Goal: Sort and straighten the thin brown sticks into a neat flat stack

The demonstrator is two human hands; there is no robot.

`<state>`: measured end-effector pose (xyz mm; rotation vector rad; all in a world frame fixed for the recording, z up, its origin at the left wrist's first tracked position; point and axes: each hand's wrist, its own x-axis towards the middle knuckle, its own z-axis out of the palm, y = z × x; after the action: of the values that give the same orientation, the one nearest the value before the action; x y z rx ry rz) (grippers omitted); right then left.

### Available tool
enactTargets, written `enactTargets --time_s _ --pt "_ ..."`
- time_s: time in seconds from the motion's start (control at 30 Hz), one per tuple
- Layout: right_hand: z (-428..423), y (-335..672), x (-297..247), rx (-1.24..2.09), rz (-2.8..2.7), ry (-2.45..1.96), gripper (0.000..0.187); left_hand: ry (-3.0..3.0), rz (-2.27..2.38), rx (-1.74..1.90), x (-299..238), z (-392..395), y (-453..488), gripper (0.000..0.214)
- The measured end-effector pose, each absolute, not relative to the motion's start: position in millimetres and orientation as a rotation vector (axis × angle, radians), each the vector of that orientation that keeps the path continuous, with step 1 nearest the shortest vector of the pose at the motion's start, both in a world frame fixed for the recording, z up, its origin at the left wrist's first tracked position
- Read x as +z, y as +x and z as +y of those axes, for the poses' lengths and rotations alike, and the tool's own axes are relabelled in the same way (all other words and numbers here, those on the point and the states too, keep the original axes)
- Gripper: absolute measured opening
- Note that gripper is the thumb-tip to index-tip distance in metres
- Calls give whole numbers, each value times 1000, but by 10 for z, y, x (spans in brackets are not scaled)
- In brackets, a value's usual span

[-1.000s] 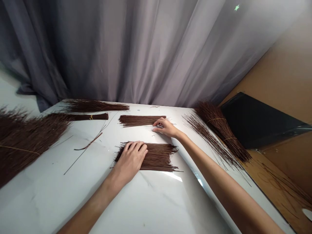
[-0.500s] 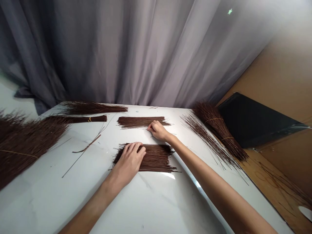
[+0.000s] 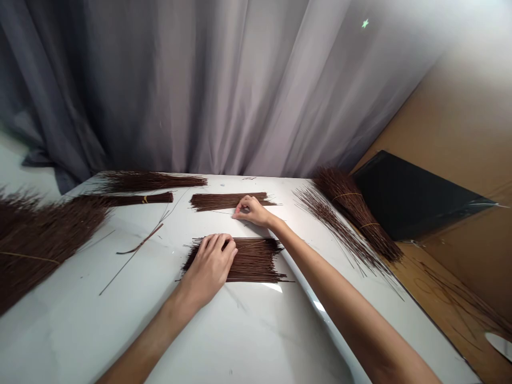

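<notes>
My left hand [image 3: 214, 261] lies over the left part of the near pile of brown twigs [image 3: 256, 261], its bent fingers reaching to the far side; the thumb is hidden. Beyond it is a flatter row of brown twigs [image 3: 224, 201], trimmed to similar length. In front of that row my right hand [image 3: 253, 212] is closed in a pinch, thumb against forefinger. A single thin twig [image 3: 221, 213] seems to run left from its fingertips, just off the row's near edge.
Tied twig bundles lie at the left [image 3: 36, 250] and right [image 3: 356, 213], with loose twigs [image 3: 336, 224] beside the right one. At the back left lie another bundle [image 3: 160, 198] and a heap [image 3: 156, 180]. A bent strip [image 3: 142, 241] sits on the white table [image 3: 160, 325].
My right hand has shifted slightly left and towards me, away from the far row, and the thin twig now shows at its fingertips. My left hand stays on the near pile.
</notes>
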<state>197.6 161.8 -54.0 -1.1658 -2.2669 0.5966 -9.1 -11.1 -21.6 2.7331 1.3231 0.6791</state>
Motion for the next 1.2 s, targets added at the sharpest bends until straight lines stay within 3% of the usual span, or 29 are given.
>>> enactTargets --time_s 0.1,0.73,0.97,1.2 --pt "1626 1912 -534 603 -2270 -1152 31 2730 1321 701 -209 -104 -94 20" --pt "1472 1592 -367 431 -2541 -1125 7 2673 1314 683 -162 -127 -93 17" --pt "1579 1620 -349 473 -2485 -1176 26 2650 1316 752 -171 -112 -88 16" --pt "1622 1561 -394 511 -2516 -1174 11 2639 1343 747 -184 -106 -97 14"
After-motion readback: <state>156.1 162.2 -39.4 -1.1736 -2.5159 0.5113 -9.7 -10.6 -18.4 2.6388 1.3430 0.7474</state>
